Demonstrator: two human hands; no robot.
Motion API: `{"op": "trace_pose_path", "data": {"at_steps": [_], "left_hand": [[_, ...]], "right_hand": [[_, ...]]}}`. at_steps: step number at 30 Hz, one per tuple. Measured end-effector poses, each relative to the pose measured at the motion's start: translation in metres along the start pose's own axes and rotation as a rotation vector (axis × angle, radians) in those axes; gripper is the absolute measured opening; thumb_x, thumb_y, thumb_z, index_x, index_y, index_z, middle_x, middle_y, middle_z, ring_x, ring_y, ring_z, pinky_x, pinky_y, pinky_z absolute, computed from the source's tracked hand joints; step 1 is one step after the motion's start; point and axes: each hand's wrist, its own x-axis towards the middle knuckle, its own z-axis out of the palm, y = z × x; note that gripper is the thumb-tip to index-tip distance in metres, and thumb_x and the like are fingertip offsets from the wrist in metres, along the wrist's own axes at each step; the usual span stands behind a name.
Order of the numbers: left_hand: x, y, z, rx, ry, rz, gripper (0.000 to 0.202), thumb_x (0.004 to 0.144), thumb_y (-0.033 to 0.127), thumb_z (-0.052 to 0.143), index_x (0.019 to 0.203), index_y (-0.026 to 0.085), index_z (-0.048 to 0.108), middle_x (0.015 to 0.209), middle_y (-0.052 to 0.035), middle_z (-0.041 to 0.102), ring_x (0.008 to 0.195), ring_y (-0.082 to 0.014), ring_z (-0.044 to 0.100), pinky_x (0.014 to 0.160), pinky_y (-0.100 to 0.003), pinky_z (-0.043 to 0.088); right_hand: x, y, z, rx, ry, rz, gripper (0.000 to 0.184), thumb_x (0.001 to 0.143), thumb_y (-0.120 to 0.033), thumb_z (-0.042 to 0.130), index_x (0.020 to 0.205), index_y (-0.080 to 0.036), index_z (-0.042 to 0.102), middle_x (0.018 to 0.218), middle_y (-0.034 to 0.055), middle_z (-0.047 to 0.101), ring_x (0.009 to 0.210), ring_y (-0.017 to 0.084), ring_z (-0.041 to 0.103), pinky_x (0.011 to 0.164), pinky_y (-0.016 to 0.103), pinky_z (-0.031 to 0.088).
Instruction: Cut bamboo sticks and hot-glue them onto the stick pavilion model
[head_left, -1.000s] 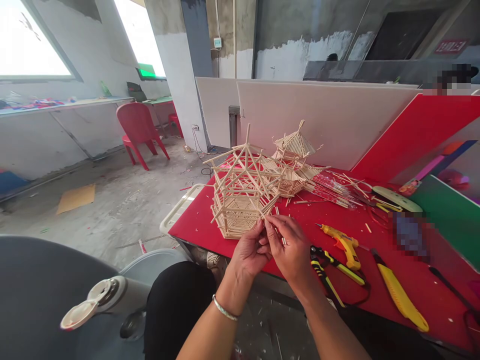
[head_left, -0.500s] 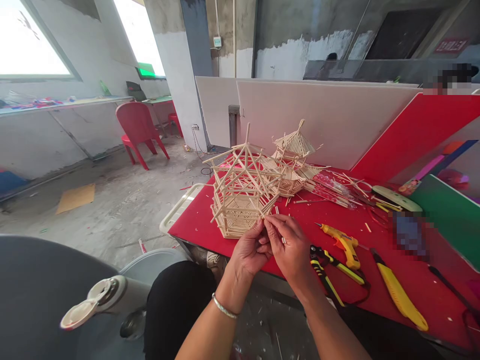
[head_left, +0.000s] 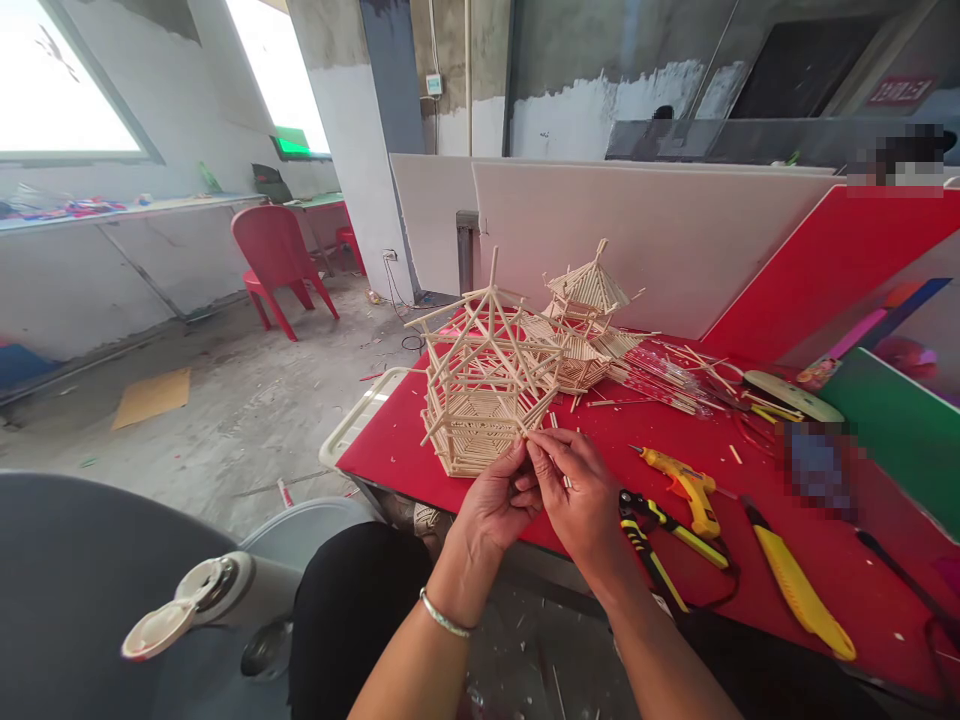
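A pavilion model built of thin wooden sticks (head_left: 484, 385) stands near the front left corner of the red table (head_left: 750, 560). My left hand (head_left: 495, 505) and my right hand (head_left: 577, 495) meet at the model's near right corner, fingers pinched together on a small stick there. A second, smaller stick pavilion (head_left: 589, 320) stands behind the first.
A yellow glue gun (head_left: 686, 485), black-and-yellow pliers (head_left: 652, 545) and a yellow utility knife (head_left: 799, 590) lie right of my hands. Loose sticks (head_left: 667, 385) are scattered further back. White boards (head_left: 637, 230) stand behind the table. A red chair (head_left: 277, 260) is on the floor at left.
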Motion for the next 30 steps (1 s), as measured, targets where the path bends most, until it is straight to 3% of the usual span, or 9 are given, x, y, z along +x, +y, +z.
{"op": "trace_pose_path", "data": {"at_steps": [20,30], "left_hand": [[-0.0031,0.0009,0.0046,-0.045,0.04,0.002,0.018,0.091,0.013,0.056,0.076,0.007,0.063,0.054,0.0029,0.048,0.037,-0.0016,0.038,0.029,-0.009,0.024],[-0.0033,0.0014,0.0055,-0.025,0.062,0.008,0.013,0.089,0.013,0.06,0.078,0.008,0.063,0.055,0.0037,0.047,0.037,-0.0009,0.036,0.029,-0.009,0.024]], "right_hand": [[-0.0038,-0.0004,-0.0004,0.036,-0.018,0.014,0.028,0.09,-0.015,0.058,0.115,-0.023,0.068,0.106,0.0071,0.066,0.1,0.019,0.063,0.09,0.035,0.054],[-0.0033,-0.0018,-0.0023,0.034,-0.031,0.017,0.028,0.091,-0.015,0.056,0.115,-0.023,0.068,0.105,0.0077,0.066,0.1,0.019,0.063,0.089,0.035,0.054]]}}
